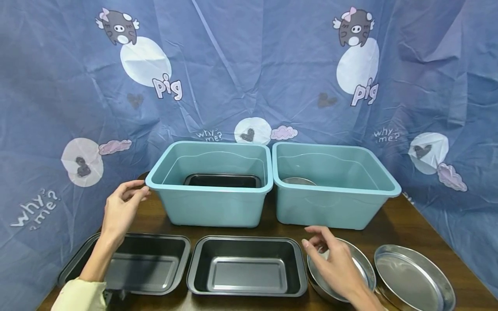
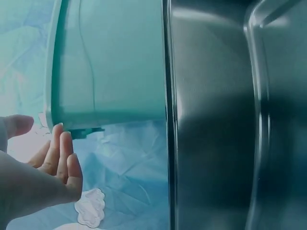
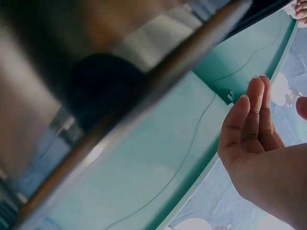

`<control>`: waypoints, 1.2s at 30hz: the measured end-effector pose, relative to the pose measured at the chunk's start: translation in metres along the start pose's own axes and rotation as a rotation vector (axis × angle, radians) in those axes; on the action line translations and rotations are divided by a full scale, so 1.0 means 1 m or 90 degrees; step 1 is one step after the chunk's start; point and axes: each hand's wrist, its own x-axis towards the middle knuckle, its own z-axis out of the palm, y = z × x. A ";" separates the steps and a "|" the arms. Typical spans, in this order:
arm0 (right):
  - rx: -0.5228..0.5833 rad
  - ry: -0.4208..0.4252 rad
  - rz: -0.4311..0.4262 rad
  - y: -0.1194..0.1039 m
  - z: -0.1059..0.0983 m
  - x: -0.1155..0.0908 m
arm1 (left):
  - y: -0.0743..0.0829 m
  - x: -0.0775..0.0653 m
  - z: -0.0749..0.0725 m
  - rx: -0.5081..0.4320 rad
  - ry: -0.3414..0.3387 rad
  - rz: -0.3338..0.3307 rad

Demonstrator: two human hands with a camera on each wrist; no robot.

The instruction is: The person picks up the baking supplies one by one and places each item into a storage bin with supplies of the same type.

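My left hand (image 1: 121, 209) is raised at the left front corner of the left blue-green plastic bin (image 1: 212, 207), fingers loosely bent. Its fingertips are close to the bin's rim; whether they touch is hard to tell. In the left wrist view the hand (image 2: 45, 177) holds nothing. A dark rectangular loaf pan (image 1: 221, 180) lies inside that bin. My right hand (image 1: 336, 263) hovers over a round metal cake pan (image 1: 363, 263), thumb and fingers apart and holding nothing, as the right wrist view of the hand (image 3: 259, 143) also shows.
The right bin (image 1: 323, 209) holds a round pan (image 1: 298, 181), mostly hidden. Along the front stand two rectangular loaf pans, the left pan (image 1: 144, 270) and the middle pan (image 1: 247, 274). Another round pan (image 1: 414, 276) is at the right. A blue printed cloth (image 1: 249, 65) hangs behind.
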 end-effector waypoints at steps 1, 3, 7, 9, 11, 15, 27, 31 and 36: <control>0.008 -0.004 0.002 -0.001 0.000 0.000 | -0.002 0.003 0.000 -0.010 -0.005 -0.001; 0.027 -0.009 0.007 -0.003 0.001 0.000 | -0.004 0.007 0.000 -0.033 -0.015 -0.003; 0.065 -0.028 0.027 -0.007 0.003 0.001 | -0.005 0.012 0.000 -0.063 -0.029 -0.010; 0.078 -0.036 0.037 -0.008 0.004 0.000 | -0.004 0.013 -0.001 -0.065 -0.038 -0.011; 0.083 -0.040 0.042 -0.009 0.005 0.000 | -0.002 0.014 -0.002 -0.062 -0.048 -0.011; 0.085 -0.041 0.036 -0.010 0.007 0.000 | 0.001 0.017 -0.004 -0.041 -0.063 -0.007; 0.167 -0.067 0.014 -0.012 0.015 0.001 | -0.003 0.035 -0.006 -0.051 -0.108 -0.004; 0.198 -0.084 0.051 -0.016 0.017 0.002 | -0.004 0.037 -0.006 -0.066 -0.122 0.004; 0.235 -0.106 0.104 -0.023 0.022 0.005 | -0.007 0.038 -0.005 -0.103 -0.131 0.003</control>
